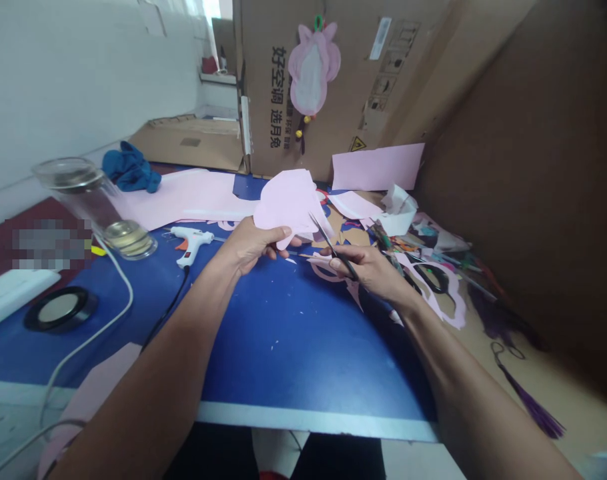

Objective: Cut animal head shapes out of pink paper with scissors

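My left hand (258,245) pinches the lower edge of a pink paper sheet (287,200), thumb on top, holding it above the blue table (293,347). The sheet has a rounded outline on its left side. In my right hand (366,267) is a pair of scissors (329,243) with dark handles. Their blades point up and left, against the right part of the paper. Whether the blades are parted is hard to tell. Pink paper offcuts (328,269) lie under and beside my right hand.
A white glue gun (193,243), a glass cup (91,200), a roll of black tape (59,310) and a blue cloth (130,168) lie at left. Scraps and a purple tassel (533,403) cover the right. A pink paper ornament (311,73) hangs on the cardboard box (363,127) behind.
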